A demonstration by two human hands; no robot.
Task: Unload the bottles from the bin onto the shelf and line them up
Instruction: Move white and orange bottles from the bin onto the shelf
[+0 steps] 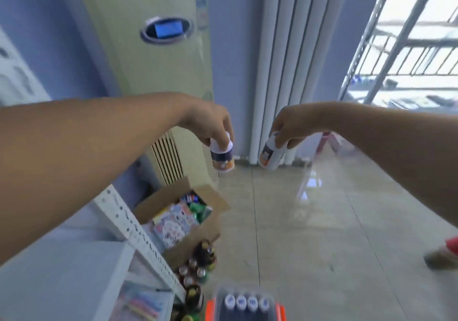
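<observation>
Bin (210, 306) below; each hand's fingers clamp small white bottle, blue-orange label: left (222, 157), right (272, 153).

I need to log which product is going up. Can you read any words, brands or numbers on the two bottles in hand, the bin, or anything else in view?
No text can be read anywhere.
Left bottle: dark and orange label, blurred.
Right bottle: printed label, blurred.
Bottle caps in the bin: blue marks, too small.
Air conditioner: blue display and side stickers, unreadable.
Cardboard box: colourful packets, print blurred.
</observation>
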